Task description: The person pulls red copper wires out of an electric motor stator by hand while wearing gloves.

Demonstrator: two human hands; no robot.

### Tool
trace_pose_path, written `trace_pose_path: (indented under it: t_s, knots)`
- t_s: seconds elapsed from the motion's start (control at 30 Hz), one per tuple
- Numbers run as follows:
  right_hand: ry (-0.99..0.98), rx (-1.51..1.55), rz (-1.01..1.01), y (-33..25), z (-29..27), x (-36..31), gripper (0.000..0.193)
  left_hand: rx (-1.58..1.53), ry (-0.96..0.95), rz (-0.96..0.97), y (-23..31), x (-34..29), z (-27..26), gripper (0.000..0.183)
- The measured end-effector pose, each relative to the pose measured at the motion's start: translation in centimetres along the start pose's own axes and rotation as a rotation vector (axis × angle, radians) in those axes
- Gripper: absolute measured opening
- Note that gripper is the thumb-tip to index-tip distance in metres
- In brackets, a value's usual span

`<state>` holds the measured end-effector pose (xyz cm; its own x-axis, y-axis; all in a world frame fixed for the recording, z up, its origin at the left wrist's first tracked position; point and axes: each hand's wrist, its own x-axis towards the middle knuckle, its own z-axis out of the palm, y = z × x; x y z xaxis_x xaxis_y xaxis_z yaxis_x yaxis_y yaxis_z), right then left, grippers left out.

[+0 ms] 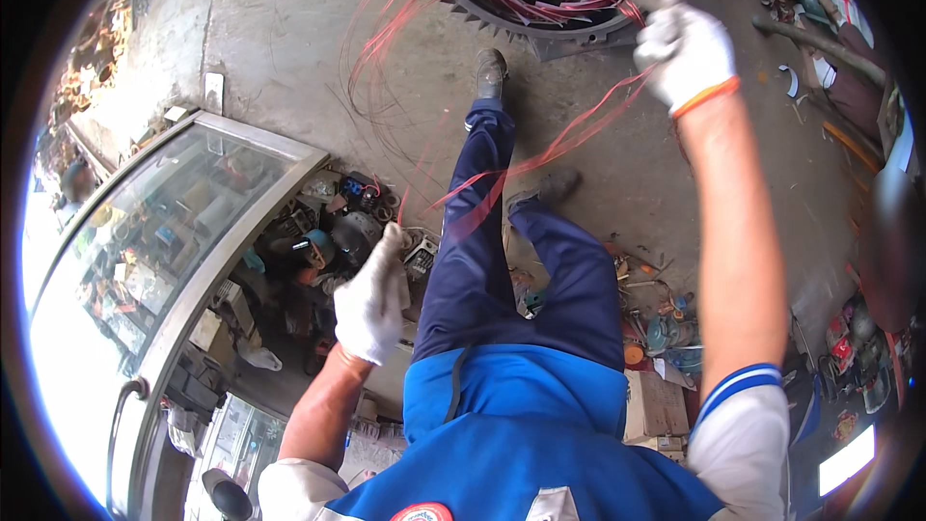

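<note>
Thin red wire (579,135) runs in loose strands across my legs, between my two hands. My right hand (687,53), in a white glove with an orange cuff, is raised at the upper right and closed on the wire; its fingertips are blurred by motion. Lower and to the left, my gloved left hand (371,301) has its fingers pressed together, with a red strand rising from its fingertips. Beyond my feet lies a large dark motor stator (562,31), a toothed ring with many red wires bunched around its inside. More loose red wire loops (371,53) trail over the floor left of it.
A glass-topped, metal-framed cabinet (299,150) stands on my left, with mixed parts and tools (352,232) beside it. Cardboard boxes (656,405) and clutter lie to my right. A long pole (820,46) and scrap material line the far right.
</note>
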<state>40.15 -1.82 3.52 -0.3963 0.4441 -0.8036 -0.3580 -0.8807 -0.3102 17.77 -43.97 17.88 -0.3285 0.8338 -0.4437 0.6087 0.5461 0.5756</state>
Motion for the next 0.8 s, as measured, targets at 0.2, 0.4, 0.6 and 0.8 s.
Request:
trace_pose_path:
  t_s: [0.2, 0.4, 0.6, 0.8]
  knots:
    - [0.187, -0.512, -0.028, -9.9, -7.0, 2.1, 0.034, 0.248, 0.01, -0.315, -13.9, -3.1, 2.0, 0.029]
    - [0.131, -1.275, -0.255, -3.8, -5.6, -5.0, 0.03, 0.668, -0.075, -0.461, -14.9, 0.0, 1.2, 0.052]
    - [-0.082, -1.745, -0.615, 9.3, -11.1, -15.0, 0.029, -0.058, -0.043, -0.147, 2.2, 8.8, 7.6, 0.059]
    - [0.055, -1.374, -0.396, 15.2, -14.8, -28.5, 0.028, -1.124, -0.283, -0.548, 13.4, 20.8, 20.7, 0.035]
